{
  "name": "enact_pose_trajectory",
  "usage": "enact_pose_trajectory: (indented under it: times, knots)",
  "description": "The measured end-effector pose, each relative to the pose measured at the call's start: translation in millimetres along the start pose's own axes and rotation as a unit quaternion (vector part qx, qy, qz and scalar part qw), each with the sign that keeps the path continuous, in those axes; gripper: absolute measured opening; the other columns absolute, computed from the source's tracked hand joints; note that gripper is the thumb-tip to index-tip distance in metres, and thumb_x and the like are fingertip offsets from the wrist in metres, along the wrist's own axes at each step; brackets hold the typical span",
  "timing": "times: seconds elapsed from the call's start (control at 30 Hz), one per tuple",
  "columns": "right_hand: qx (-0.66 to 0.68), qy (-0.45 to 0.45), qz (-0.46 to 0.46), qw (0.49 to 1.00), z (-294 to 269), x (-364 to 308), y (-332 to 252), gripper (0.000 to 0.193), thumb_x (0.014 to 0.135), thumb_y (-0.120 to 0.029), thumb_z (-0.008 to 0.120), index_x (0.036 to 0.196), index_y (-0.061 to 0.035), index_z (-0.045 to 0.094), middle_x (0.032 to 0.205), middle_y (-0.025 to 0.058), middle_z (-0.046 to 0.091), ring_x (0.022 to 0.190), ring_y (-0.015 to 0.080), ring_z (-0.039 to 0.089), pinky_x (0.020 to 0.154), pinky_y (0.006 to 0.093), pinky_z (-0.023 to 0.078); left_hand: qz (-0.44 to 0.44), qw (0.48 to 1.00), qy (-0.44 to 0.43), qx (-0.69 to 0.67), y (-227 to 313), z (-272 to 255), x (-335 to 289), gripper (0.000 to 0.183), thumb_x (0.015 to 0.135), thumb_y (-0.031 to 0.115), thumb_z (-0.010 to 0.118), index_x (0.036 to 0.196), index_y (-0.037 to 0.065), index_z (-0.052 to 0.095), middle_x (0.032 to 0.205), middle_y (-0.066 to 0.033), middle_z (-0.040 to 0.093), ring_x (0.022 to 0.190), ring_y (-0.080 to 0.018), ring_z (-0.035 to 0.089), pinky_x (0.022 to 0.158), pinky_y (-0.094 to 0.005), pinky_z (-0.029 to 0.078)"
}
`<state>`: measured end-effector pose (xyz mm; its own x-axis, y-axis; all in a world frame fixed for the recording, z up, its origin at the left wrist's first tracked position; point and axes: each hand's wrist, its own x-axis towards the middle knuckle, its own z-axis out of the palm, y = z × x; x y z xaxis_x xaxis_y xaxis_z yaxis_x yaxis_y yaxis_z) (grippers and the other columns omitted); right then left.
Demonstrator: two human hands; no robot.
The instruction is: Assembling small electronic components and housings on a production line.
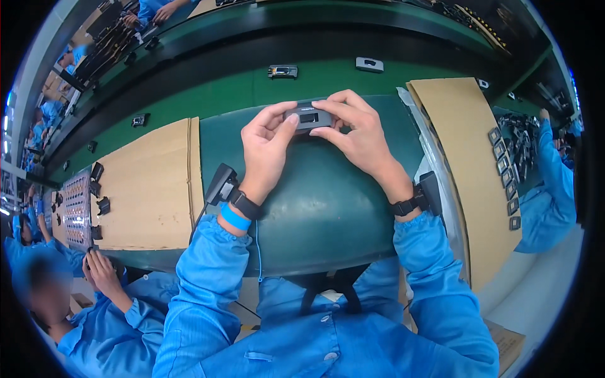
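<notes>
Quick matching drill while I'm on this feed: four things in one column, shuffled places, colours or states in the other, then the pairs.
1. Grey housing
2. Blue wristband
3. Row of frames
4. Worktop

A. Around the left wrist
B. Dark green
C. Held by left hand and right hand
D. Along the right cardboard's outer edge

Pairs: 1-C, 2-A, 3-D, 4-B

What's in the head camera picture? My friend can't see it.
Someone's left hand and right hand hold a small gray case over a green table. Cardboard lies on both sides; a co-worker in blue is at left.
</notes>
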<state>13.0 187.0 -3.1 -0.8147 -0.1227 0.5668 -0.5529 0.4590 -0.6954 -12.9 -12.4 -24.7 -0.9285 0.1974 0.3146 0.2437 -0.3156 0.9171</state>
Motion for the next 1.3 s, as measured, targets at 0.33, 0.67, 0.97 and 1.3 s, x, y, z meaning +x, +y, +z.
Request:
enact_pose_trajectory:
  times: [0.33,0.67,0.97,1.3]
  knots:
    - [-0.034,-0.015,0.016,0.999,-0.4,-1.4,2.3,0.044,0.08,-0.004,0.088,0.122,-0.0034,0.076,0.102,0.008,0.064,0.077,0.0154,0.063,0.069,0.0303,0.054,-0.048,0.998,-0.009,-0.047,-0.9,-1.7,1.7,0.028,0.104,0.002,0.063,0.13,-0.006,0.066,0.119,-0.0146,0.075,0.107,-0.017,0.072,0.094,-0.0315,0.06]
    - [0.023,-0.029,0.002,0.999,0.5,1.7,10.6,0.033,0.098,-0.002,0.067,0.131,-0.0024,0.072,0.101,0.0084,0.065,0.08,0.015,0.061,0.073,0.0276,0.05,-0.08,0.997,-0.015,-0.014,5.6,-4.9,2.5,0.027,0.104,0.003,0.064,0.13,-0.003,0.067,0.116,-0.0093,0.075,0.106,-0.0122,0.07,0.096,-0.0257,0.054]
    - [0.249,0.035,0.121,0.96,6.1,-2.2,15.0,0.036,0.095,-0.001,0.075,0.131,-0.0035,0.073,0.098,0.0024,0.069,0.088,0.0106,0.063,0.08,0.0273,0.053,-0.015,0.998,-0.056,0.034,15.2,-0.4,-0.4,0.038,0.104,0.005,0.066,0.14,-0.002,0.062,0.121,-0.0113,0.074,0.109,-0.0112,0.068,0.097,-0.0252,0.052]
    - [0.188,0.053,0.077,0.978,9.3,-3.1,10.9,0.036,0.094,-0.005,0.077,0.13,-0.0034,0.073,0.105,0.0061,0.073,0.092,0.0123,0.066,0.083,0.0277,0.054,-0.007,0.998,-0.059,0.032,13.9,-2.0,-1.7,0.043,0.104,0.003,0.065,0.145,-0.002,0.057,0.124,-0.0127,0.073,0.111,-0.0116,0.067,0.097,-0.0255,0.052]
